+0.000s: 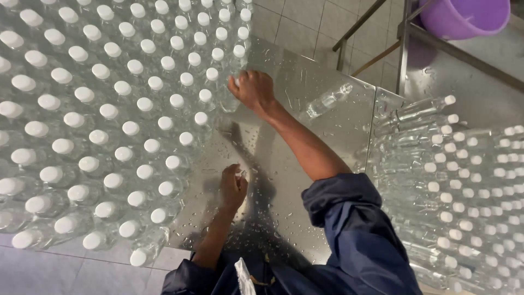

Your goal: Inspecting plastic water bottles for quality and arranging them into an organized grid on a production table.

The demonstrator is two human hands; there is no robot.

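Note:
Many upright clear plastic bottles with white caps (98, 104) stand packed in rows on a wet steel table (284, 180), filling its left part. My right hand (252, 90) reaches to the far edge of that block, its fingers closed around the top of an upright bottle (229, 101). My left hand (233, 187) hovers low over the bare steel beside the nearest bottles, fingers curled, nothing visibly in it. One bottle (326, 101) lies on its side on the steel to the right of my right hand.
A heap of capped bottles lying flat (464, 180) fills the right side. A purple plastic tub (464, 16) sits on a metal frame (404, 43) at the top right. Tiled floor (305, 22) shows beyond the table and at the bottom left.

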